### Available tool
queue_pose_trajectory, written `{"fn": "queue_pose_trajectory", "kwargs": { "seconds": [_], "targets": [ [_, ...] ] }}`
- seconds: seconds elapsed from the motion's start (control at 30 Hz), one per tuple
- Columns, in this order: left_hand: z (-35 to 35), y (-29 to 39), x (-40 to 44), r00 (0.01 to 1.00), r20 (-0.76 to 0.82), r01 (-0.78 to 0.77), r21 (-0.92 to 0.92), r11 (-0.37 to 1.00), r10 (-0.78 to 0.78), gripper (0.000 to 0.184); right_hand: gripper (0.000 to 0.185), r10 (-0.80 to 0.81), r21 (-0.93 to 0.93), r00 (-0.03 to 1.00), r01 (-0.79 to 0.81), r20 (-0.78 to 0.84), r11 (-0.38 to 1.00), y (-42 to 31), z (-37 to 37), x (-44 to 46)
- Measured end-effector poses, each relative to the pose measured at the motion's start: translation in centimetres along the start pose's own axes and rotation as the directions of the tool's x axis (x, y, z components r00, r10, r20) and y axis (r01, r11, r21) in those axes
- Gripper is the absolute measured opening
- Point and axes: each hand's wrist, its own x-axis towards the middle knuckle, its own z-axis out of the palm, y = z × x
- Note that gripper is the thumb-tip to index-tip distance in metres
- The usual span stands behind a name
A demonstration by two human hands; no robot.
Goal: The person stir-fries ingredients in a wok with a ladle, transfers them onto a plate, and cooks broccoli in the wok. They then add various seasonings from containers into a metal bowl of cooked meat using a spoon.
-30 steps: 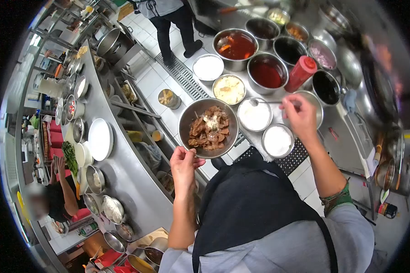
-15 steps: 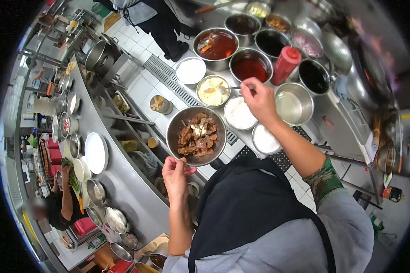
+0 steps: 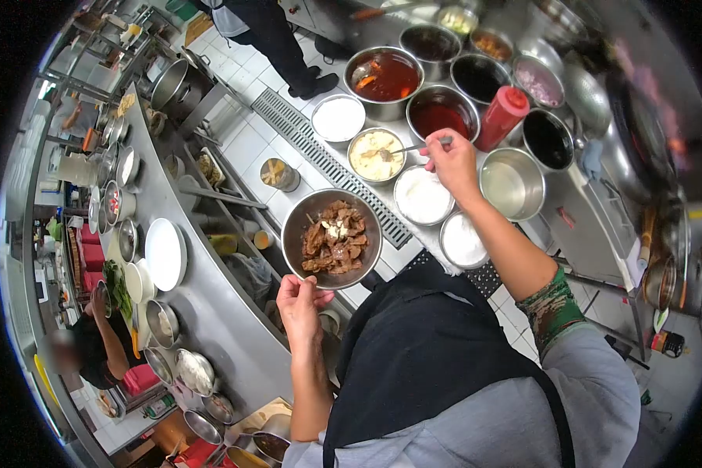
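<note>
My left hand (image 3: 300, 306) grips the near rim of a metal bowl (image 3: 291, 243). Brown pieces of meat (image 3: 339, 251) lie inside it, topped with a small heap of pale chopped bits (image 3: 335, 228). My right hand (image 3: 454, 164) is closed on the handle of a spoon (image 3: 411, 148). The spoon's head rests in a container of pale yellow minced food (image 3: 366, 147), possibly garlic. Beside that container stand a pot of dark red sauce (image 3: 437, 118) and a pot of white powder or granules (image 3: 423, 195).
A red squeeze bottle (image 3: 501, 118) stands among several sauce pots. A pot of clear yellowish liquid (image 3: 513, 183) is right of my right hand. On the left, a steel counter (image 3: 218, 343) carries white plates (image 3: 165, 253) and bowls. A co-worker (image 3: 105, 351) works behind it; another person (image 3: 277, 47) stands ahead.
My right hand has turned slightly, and more of the spoon shows over the minced food. The view has shifted a little. My left hand still holds the bowl.
</note>
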Motion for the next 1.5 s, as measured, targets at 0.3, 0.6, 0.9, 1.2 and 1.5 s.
{"fn": "queue_pose_trajectory", "kwargs": {
  "seconds": [0.3,0.6,0.9,1.2,1.5],
  "targets": [
    [2.4,0.3,2.7,0.998,0.058,0.017,0.051,0.999,-0.020,0.012,0.013,-0.069,0.075,0.995,0.064,0.076,0.995,-7.0,-2.8,-4.7],
    [2.2,-0.3,1.5,0.995,0.097,0.017,0.015,1.000,-0.019,0.013,0.015,-0.069,-0.259,0.994,0.090,0.088,0.962,-0.7,-7.4,-9.2],
    [1.2,-1.2,0.4,0.993,0.094,0.070,0.088,0.994,-0.078,0.010,0.014,0.171,0.082,0.984,-0.167,-0.048,0.983,1.4,-9.0,-9.1],
    [2.5,-0.8,0.7,0.987,0.155,0.037,0.030,0.999,-0.042,0.013,0.013,0.171,0.266,0.985,-0.165,0.000,0.950,-5.9,-9.9,-10.3],
    [2.7,0.1,-0.5,0.974,0.210,0.079,0.011,0.997,-0.080,0.013,0.010,-0.168,0.005,0.971,0.172,-0.172,0.985,-7.9,-12.9,-13.5]
  ]
}}
